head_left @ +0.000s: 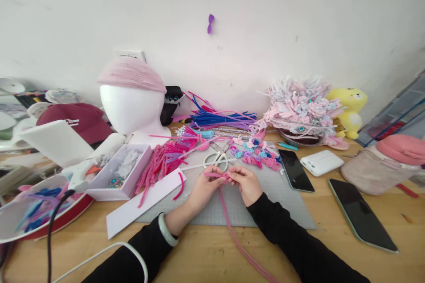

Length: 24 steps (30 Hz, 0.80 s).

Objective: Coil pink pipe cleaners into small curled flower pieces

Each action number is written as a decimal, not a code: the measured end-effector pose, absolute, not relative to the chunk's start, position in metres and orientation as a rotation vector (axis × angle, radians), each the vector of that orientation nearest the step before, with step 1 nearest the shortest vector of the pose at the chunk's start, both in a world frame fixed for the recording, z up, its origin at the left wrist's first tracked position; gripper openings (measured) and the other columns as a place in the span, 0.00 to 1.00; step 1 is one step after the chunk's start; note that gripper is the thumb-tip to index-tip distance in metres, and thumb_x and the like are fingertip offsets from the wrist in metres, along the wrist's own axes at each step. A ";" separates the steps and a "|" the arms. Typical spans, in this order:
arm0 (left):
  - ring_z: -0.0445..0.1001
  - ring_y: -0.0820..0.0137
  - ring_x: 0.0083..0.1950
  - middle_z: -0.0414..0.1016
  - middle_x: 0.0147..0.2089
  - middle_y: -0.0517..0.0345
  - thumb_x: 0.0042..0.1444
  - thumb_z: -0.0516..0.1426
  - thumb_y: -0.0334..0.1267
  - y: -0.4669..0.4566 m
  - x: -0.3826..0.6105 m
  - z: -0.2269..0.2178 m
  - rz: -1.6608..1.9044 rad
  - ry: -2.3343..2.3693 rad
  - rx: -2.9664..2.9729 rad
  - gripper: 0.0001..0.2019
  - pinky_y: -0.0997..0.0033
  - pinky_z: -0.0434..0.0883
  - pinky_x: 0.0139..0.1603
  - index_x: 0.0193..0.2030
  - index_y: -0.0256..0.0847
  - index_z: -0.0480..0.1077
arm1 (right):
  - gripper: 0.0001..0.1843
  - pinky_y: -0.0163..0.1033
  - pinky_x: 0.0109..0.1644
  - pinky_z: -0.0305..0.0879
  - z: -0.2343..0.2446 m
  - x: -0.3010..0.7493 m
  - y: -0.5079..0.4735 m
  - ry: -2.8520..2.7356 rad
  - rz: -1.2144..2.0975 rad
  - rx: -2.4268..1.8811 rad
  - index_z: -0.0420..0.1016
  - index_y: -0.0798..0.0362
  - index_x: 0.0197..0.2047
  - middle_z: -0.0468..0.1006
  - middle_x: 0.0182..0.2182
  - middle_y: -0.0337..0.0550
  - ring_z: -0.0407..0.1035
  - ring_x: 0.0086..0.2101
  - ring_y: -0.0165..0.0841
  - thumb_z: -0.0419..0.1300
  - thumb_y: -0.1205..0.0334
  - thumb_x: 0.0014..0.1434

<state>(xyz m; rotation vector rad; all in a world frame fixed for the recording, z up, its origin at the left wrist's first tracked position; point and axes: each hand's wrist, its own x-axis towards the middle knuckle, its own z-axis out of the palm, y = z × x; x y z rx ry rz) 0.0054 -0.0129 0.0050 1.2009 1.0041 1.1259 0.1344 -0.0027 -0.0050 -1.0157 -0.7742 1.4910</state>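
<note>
Pink strand (229, 225) above the mat (210, 212)

The left hand (206, 187) and the right hand (245, 182) are both pinching the strand, fingers closed on it — its lower part runs down across the table (199, 254). The scissors (219, 156) lie just beyond the hands

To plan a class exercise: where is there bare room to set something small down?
Bare wooden tabletop lies between the grey gridded mat and large green-edged black phone. Mat also shows between the black right sleeve and smaller black phone. Crowded: beyond the left hand and right hand, around the white-handled metal scissors.
</note>
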 end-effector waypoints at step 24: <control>0.66 0.76 0.21 0.69 0.20 0.64 0.40 0.57 0.30 -0.013 0.001 0.009 0.935 0.873 1.056 0.15 0.76 0.60 0.24 0.34 0.40 0.54 | 0.05 0.33 0.28 0.60 0.010 0.161 0.004 -1.992 0.866 -0.909 0.74 0.55 0.25 0.70 0.22 0.41 0.63 0.24 0.28 0.57 0.67 0.48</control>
